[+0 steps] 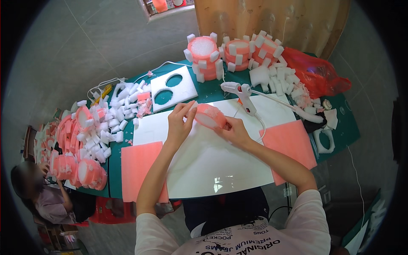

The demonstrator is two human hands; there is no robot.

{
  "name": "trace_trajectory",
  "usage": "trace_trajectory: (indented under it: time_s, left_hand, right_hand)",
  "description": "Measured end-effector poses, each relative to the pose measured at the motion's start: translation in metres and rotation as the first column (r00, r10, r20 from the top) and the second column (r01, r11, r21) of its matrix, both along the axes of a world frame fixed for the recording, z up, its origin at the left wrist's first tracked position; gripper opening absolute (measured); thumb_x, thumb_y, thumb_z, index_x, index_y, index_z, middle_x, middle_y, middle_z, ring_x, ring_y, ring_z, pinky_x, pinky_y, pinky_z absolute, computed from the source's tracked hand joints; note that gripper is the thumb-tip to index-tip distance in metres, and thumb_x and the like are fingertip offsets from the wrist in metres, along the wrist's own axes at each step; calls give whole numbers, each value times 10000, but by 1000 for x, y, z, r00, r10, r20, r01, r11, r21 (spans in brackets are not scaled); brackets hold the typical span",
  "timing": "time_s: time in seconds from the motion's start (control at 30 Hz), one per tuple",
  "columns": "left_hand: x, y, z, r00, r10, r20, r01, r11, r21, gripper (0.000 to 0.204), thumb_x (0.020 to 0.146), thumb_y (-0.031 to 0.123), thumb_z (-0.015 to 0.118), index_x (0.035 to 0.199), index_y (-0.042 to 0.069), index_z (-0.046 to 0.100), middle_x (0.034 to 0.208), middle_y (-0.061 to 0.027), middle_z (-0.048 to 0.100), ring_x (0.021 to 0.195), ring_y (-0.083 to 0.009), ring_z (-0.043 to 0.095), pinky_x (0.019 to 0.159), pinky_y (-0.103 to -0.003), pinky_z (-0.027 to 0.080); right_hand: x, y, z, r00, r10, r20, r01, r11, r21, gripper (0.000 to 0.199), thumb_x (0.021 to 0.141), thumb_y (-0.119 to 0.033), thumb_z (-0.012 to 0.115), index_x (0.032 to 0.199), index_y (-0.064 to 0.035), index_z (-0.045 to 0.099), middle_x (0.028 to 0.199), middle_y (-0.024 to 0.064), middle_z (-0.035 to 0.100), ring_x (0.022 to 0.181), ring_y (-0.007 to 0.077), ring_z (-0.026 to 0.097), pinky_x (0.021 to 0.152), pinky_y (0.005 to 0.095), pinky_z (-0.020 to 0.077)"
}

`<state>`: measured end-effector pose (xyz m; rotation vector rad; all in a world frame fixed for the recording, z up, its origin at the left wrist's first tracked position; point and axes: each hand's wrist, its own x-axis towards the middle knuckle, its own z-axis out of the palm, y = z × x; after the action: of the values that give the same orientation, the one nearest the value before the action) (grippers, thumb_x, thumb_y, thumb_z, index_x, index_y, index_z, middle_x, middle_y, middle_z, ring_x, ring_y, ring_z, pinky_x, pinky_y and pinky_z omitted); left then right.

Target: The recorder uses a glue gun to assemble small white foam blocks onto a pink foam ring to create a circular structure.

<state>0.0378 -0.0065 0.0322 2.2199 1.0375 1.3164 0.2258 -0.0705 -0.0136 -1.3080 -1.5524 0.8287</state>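
Observation:
Above the white board [212,165], a round pink foam piece with a whitish middle [209,117] is held up, tilted. My right hand [235,131] is closed on its right edge. At its upper left edge, the fingers of my left hand [182,121] are pinched together on what looks like a small white foam block [194,105]. Its contact with the pink rim is too small to make out. A white hot glue gun [242,93] rests beyond my right hand, its cable curving down the board.
Pink foam sheets [142,172] [290,148] lie at both sides. White foam blocks [112,121] and pink foam rounds [89,173] are heaped left. A white foam panel with two holes [174,87], stacked rounds [204,59] and a red bag [316,74] lie behind. Another person [51,195] sits left.

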Motion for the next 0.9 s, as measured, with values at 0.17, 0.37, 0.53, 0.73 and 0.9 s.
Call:
trace_trajectory:
  time_s: [0.17, 0.37, 0.53, 0.73, 0.9]
  left_hand:
    - [-4, 3, 1, 995, -36, -95, 37, 999, 6, 266, 849, 159, 606, 1056, -7, 622, 824, -119, 598, 601, -167, 545, 559, -265, 440]
    - [-7, 7, 4, 988, -78, -134, 76, 997, -16, 268, 849, 146, 604, 1076, 5, 624, 788, -96, 590, 597, -139, 514, 552, -251, 418]
    - [-11, 9, 7, 983, -95, -155, 90, 995, -38, 288, 835, 171, 624, 1064, -4, 624, 793, -104, 587, 584, -150, 513, 549, -256, 422]
    - [-14, 10, 11, 977, -105, -188, 100, 994, -33, 311, 821, 205, 645, 1050, -4, 629, 802, -113, 591, 569, -159, 518, 543, -265, 425]
    - [-13, 8, 17, 987, -56, -154, 50, 998, -42, 261, 803, 213, 656, 969, 11, 669, 696, -101, 583, 557, -164, 519, 529, -268, 415]
  right_hand:
    - [-1, 0, -2, 998, 0, 56, -2, 999, 49, 284, 770, -234, 677, 847, 30, 609, 624, 55, 537, 526, 123, 466, 488, 266, 369]
    - [-1, -1, -2, 997, 1, 76, -6, 997, 71, 269, 754, -225, 676, 798, 30, 602, 647, 109, 557, 550, 203, 515, 524, 312, 408]
    - [-3, -3, 6, 994, 17, 109, -25, 997, 74, 267, 753, -222, 672, 819, 27, 606, 687, 126, 574, 596, 228, 540, 555, 324, 419]
    - [-1, -2, 6, 995, 19, 101, -29, 995, 92, 277, 753, -221, 667, 882, 19, 614, 716, 129, 589, 629, 240, 555, 588, 326, 433]
    - [5, -4, 13, 997, 82, -2, -82, 997, 1, 338, 791, -237, 642, 998, 25, 596, 675, 120, 594, 569, 190, 588, 502, 297, 440]
